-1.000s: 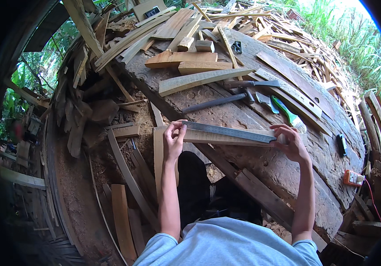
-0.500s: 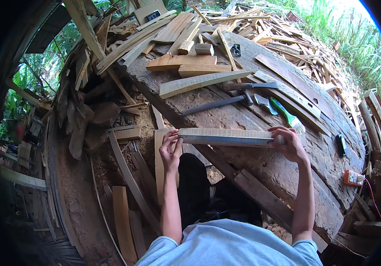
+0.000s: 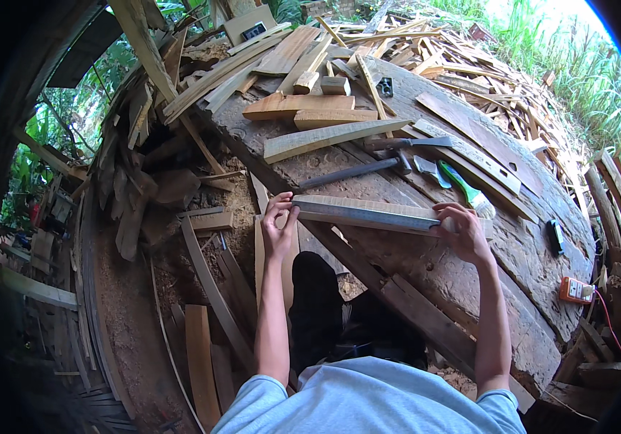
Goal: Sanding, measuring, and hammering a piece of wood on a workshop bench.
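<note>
Both hands grip a long light wooden strip (image 3: pixel 365 205) and a grey metal ruler (image 3: pixel 365 218) lying along its near face, held crosswise above my legs. My left hand (image 3: pixel 279 215) pinches the left end with thumb and fingers. My right hand (image 3: pixel 462 230) is closed round the right end. Beyond them on the heavy plank bench (image 3: pixel 534 293) lie a hammer (image 3: pixel 347 173), a flat blade with a dark handle (image 3: pixel 426 141), a pale-blue scraper (image 3: pixel 428 167) and a green-handled brush (image 3: pixel 462 181).
Cut boards (image 3: pixel 336 129) lie across the bench's far end, with a large scrap-wood heap (image 3: pixel 484 87) behind. At the right are a black device (image 3: pixel 555 237) and an orange power strip (image 3: pixel 574 290) with a red cord. Planks (image 3: pixel 202 362) and sawdust cover the ground at left.
The ruler has tipped from the strip's upper face onto its near face. Since half a second ago, the left end has risen slightly, so the strip slopes down to the right.
</note>
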Demonstrator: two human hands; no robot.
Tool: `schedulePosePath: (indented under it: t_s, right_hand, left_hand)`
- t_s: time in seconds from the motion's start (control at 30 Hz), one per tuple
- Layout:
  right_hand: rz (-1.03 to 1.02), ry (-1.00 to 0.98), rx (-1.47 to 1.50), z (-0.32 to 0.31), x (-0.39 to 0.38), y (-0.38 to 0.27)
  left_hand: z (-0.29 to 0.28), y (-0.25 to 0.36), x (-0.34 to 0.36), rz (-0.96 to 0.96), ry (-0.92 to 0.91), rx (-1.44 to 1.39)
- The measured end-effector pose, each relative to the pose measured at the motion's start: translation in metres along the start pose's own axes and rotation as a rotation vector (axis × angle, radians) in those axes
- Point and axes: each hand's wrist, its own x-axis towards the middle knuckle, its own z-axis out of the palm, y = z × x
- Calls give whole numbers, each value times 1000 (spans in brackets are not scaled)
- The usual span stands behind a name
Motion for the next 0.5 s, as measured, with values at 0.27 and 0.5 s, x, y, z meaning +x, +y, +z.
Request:
schedulePosePath:
  t_s: [0.27,0.5]
  right_hand:
    - [68,-54,113,-26,-5,11]
    - [117,-82,147,-54,-22,36]
  left_hand:
    - [10,57,3,176,-50,473]
    - [34,77,5,267,-296,577]
